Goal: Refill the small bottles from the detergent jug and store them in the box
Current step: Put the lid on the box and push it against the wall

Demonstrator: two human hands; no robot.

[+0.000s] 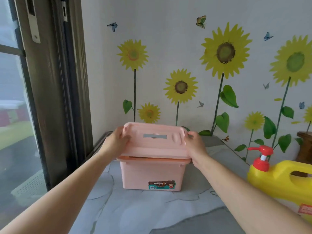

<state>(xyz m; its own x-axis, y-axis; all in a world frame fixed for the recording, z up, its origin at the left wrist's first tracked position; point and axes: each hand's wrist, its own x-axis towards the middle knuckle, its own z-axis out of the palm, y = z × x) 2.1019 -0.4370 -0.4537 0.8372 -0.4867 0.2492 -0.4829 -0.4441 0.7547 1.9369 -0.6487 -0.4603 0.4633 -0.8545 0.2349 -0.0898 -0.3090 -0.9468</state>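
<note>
A pink storage box point(152, 174) with a label on its front stands in the middle of the table. Its pink lid point(155, 141) is held tilted just above the box, front edge near the rim, back edge raised. My left hand point(116, 141) grips the lid's left end. My right hand point(196, 146) grips its right end. A yellow detergent jug point(280, 181) with a red pump stands at the right, close to my right forearm. The box's inside is hidden by the lid. No small bottles show.
The table point(135, 208) has a grey marbled cover. A window frame point(55, 81) runs down the left side, with a white basket point(28, 186) below it. A brown wooden object point(305, 146) stands at the far right against the sunflower wall.
</note>
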